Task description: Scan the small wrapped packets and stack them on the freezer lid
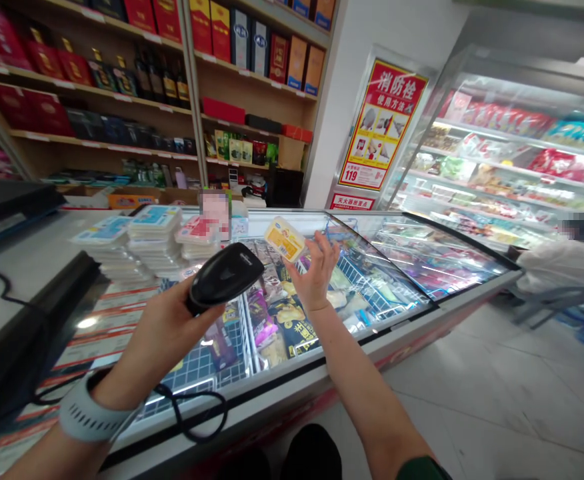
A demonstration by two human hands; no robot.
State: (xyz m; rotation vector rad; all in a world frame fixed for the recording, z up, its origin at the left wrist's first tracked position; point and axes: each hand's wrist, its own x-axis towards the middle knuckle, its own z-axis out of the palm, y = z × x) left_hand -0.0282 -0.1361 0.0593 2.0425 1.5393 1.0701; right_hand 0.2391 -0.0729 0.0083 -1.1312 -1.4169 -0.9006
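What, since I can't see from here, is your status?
Left hand gripping scanner. Right hand pinching yellow pack above freezer. Cord looped near left wrist.

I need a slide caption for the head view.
Scanner in left hand, yellow pack in right hand, above a freezer.

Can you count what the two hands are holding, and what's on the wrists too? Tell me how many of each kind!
Black barcode scanner, in the left hand: 1
Yellow-labelled pack, in the right hand: 1
Pale grey wristband, being worn: 1
Total: 3
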